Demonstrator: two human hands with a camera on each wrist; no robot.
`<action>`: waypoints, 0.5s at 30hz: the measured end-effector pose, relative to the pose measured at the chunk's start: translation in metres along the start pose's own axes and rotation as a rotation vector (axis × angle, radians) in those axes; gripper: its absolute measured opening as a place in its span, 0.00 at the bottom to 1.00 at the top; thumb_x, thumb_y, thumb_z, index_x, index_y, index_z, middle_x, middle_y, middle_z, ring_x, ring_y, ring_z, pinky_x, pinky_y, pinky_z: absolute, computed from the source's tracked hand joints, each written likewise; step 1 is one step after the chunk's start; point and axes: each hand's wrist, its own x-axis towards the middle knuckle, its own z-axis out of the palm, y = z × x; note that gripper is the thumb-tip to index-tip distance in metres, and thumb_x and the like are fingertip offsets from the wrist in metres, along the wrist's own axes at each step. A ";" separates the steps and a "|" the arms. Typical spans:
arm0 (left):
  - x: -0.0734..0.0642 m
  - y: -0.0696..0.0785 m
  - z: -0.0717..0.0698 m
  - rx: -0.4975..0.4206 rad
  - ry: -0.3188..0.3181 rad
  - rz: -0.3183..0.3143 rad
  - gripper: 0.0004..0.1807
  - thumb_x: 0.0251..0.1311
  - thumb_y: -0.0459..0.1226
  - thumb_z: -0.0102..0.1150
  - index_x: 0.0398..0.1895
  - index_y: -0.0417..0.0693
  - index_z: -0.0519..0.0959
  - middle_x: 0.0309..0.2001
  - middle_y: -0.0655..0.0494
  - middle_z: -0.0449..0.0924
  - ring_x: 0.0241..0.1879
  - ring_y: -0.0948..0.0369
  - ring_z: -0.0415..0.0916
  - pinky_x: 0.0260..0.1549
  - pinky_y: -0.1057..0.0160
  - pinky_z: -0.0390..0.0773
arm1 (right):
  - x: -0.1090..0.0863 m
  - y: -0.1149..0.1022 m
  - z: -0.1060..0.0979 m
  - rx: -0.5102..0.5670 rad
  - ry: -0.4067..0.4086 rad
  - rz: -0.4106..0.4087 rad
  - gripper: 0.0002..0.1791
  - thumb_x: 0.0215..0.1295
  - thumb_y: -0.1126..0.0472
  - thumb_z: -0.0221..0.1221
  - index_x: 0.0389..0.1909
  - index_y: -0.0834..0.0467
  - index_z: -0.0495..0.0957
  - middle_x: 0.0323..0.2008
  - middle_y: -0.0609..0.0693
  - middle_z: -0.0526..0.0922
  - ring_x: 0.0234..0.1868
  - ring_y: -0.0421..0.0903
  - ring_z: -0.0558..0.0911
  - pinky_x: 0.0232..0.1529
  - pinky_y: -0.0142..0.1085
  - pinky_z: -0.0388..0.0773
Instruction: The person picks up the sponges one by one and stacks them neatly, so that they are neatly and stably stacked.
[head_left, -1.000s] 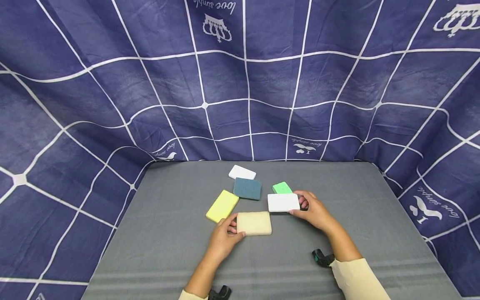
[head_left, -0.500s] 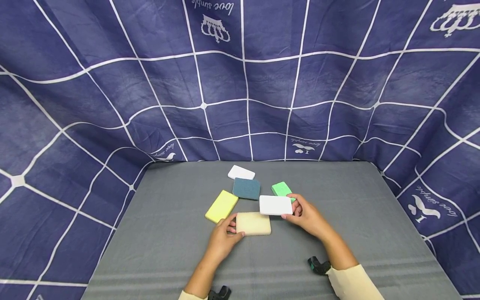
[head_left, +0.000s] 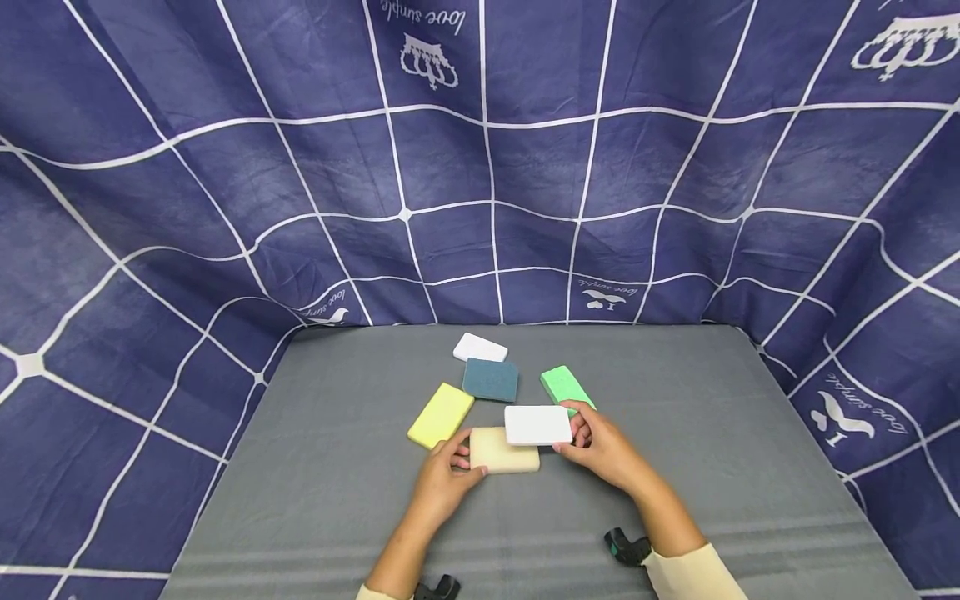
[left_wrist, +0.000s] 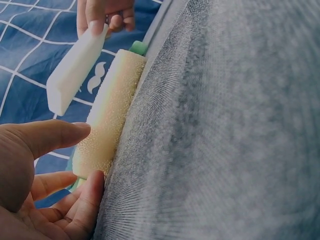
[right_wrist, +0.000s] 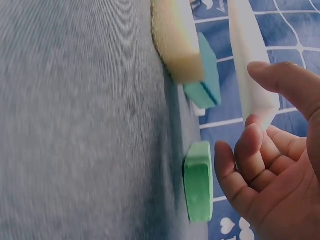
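At the middle of the grey table lies a cream sponge (head_left: pixel 493 458). My left hand (head_left: pixel 441 482) grips its left end, thumb on the near edge and fingers on the far one. Above the table my right hand (head_left: pixel 606 450) pinches a white sponge block (head_left: pixel 537 426) by its right end. The white block overlaps the cream sponge's upper right part in the head view. Seen from the left wrist, a gap shows between the raised white block (left_wrist: pixel 76 72) and the cream sponge (left_wrist: pixel 111 112). A green sponge (head_left: pixel 564 385) lies just beyond my right fingers.
A yellow sponge (head_left: pixel 440 415) lies just beyond my left hand. Farther back are a dark blue sponge (head_left: pixel 491 380) and another white block (head_left: pixel 480 347) behind it. A blue gridded curtain (head_left: pixel 540 175) encloses the back and sides of the grey table (head_left: pixel 315 467).
My right hand has carried the white block left and nearer to me, over the cream sponge, uncovering more of the green sponge. My left hand keeps its hold in place.
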 end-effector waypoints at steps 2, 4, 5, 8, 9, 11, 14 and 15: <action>0.000 0.000 0.000 0.000 -0.002 -0.005 0.36 0.51 0.34 0.75 0.67 0.44 0.75 0.45 0.49 0.76 0.40 0.60 0.75 0.36 0.70 0.80 | 0.000 -0.002 0.004 -0.001 -0.010 0.004 0.34 0.56 0.62 0.74 0.63 0.61 0.71 0.34 0.48 0.76 0.27 0.33 0.72 0.30 0.28 0.72; -0.001 -0.001 -0.001 -0.001 -0.002 -0.010 0.36 0.51 0.34 0.75 0.67 0.44 0.75 0.45 0.49 0.76 0.40 0.60 0.75 0.36 0.70 0.80 | 0.000 -0.005 0.007 -0.006 -0.013 0.007 0.35 0.56 0.62 0.74 0.64 0.61 0.71 0.34 0.47 0.76 0.28 0.33 0.73 0.31 0.28 0.73; -0.001 0.000 -0.001 -0.001 -0.001 -0.013 0.36 0.52 0.34 0.75 0.67 0.44 0.75 0.45 0.49 0.76 0.40 0.60 0.74 0.36 0.70 0.80 | -0.001 -0.006 0.009 -0.007 -0.015 0.010 0.35 0.56 0.62 0.74 0.64 0.61 0.71 0.34 0.47 0.76 0.28 0.33 0.73 0.31 0.28 0.73; 0.000 0.000 -0.001 0.002 -0.002 -0.019 0.36 0.52 0.35 0.75 0.67 0.45 0.75 0.45 0.50 0.76 0.40 0.61 0.74 0.36 0.70 0.80 | -0.001 -0.008 0.015 -0.008 -0.025 0.002 0.35 0.56 0.61 0.74 0.64 0.60 0.71 0.34 0.47 0.76 0.28 0.34 0.73 0.31 0.28 0.73; 0.000 0.000 -0.001 0.002 -0.001 -0.019 0.36 0.52 0.35 0.75 0.67 0.45 0.75 0.45 0.50 0.76 0.40 0.61 0.74 0.36 0.70 0.80 | -0.002 -0.009 0.017 -0.005 -0.032 0.004 0.35 0.56 0.61 0.74 0.64 0.60 0.71 0.34 0.47 0.76 0.28 0.33 0.73 0.30 0.27 0.73; -0.001 0.000 -0.001 0.006 0.000 -0.010 0.36 0.52 0.35 0.75 0.67 0.45 0.75 0.45 0.50 0.76 0.39 0.61 0.75 0.35 0.70 0.80 | -0.002 -0.010 0.020 0.000 -0.044 0.004 0.35 0.57 0.61 0.73 0.64 0.61 0.71 0.34 0.47 0.75 0.28 0.33 0.73 0.30 0.27 0.72; -0.001 -0.001 -0.001 0.009 0.004 0.001 0.36 0.52 0.36 0.75 0.66 0.45 0.75 0.44 0.50 0.76 0.39 0.61 0.75 0.35 0.70 0.80 | -0.003 -0.010 0.025 0.008 -0.052 0.001 0.35 0.57 0.61 0.73 0.65 0.62 0.70 0.34 0.48 0.75 0.27 0.32 0.72 0.29 0.27 0.73; -0.001 -0.001 -0.001 0.010 0.005 0.003 0.35 0.52 0.36 0.75 0.66 0.45 0.75 0.44 0.50 0.76 0.39 0.61 0.75 0.35 0.70 0.79 | -0.003 -0.010 0.027 0.007 -0.051 -0.005 0.35 0.57 0.61 0.73 0.65 0.62 0.70 0.34 0.49 0.75 0.27 0.32 0.72 0.29 0.28 0.73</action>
